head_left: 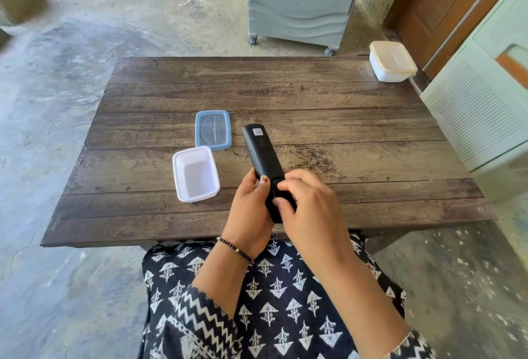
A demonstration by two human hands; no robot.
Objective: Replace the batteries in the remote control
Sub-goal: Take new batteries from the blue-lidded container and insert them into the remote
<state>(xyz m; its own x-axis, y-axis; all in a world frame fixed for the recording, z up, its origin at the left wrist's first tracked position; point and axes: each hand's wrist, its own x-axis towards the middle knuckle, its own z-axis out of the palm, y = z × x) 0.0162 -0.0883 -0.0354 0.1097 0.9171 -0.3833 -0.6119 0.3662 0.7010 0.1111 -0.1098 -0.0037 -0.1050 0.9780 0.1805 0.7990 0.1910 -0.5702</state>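
Remote control point(263, 158) is held face-down above the near-centre of the table point(314, 92), sticker end pointing to 11 o'clock, lower end buried between both hands. Left hand point(251, 210) is clamped round the remote's lower left side, thumb laid across the back; right hand point(308, 207) is closed over the lower right, fingertips point(278, 201) pressing on the battery cover region. The cover looks seated or just cracked; cannot tell which, as the fingers hide the seam. Judged step: sliding the cover off. To do it well: keep the left hand as a fixed brace, press down with the right thumb or fingertips on the cover's catch, then push along the long axis toward the near end, not sideways. Keep the remote low over the table so a freed cover or cell drops a short way. Open white tub point(197, 173) sits at 9 o'clock of the hands, its blue-rimmed lid point(213, 130) just beyond at 11 o'clock; the tub appears empty. No batteries are visible anywhere.
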